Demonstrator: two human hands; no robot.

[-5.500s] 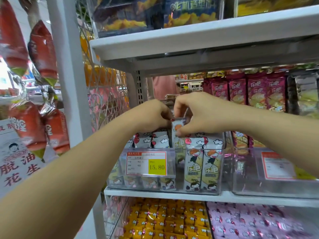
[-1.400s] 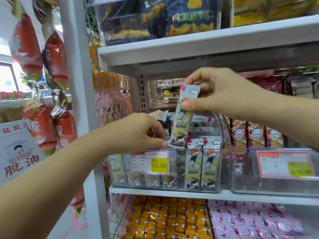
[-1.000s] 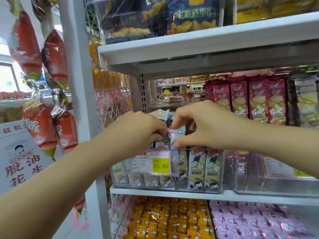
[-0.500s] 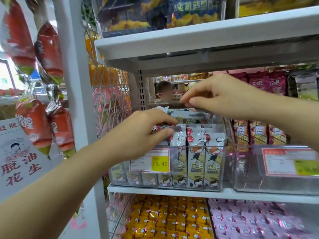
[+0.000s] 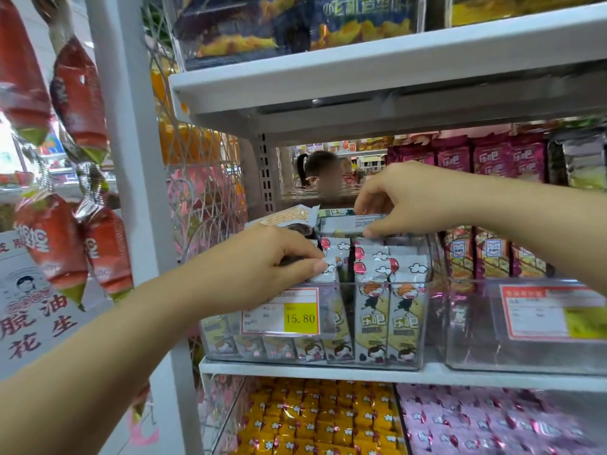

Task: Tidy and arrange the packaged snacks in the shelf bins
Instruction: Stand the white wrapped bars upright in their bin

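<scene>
A clear plastic bin on the middle shelf holds several upright grey cartoon snack packets in its front row. My left hand pinches the top of one front-row packet between thumb and fingers at the bin's left side. My right hand reaches over the bin further back and grips a packet lying flat on top of the stack. Another flat packet lies at the back left.
A price label reading 15.80 is on the bin's front. A second clear bin with magenta packets behind stands to the right. The upper shelf hangs close overhead. Yellow and pink candies fill the lower shelf. Red bags hang at left.
My right hand dropped from above the bin onto the flat packet at the back. My left hand shifted its pinch onto a front-row packet's top. The packet lifted earlier now stands in the row.
</scene>
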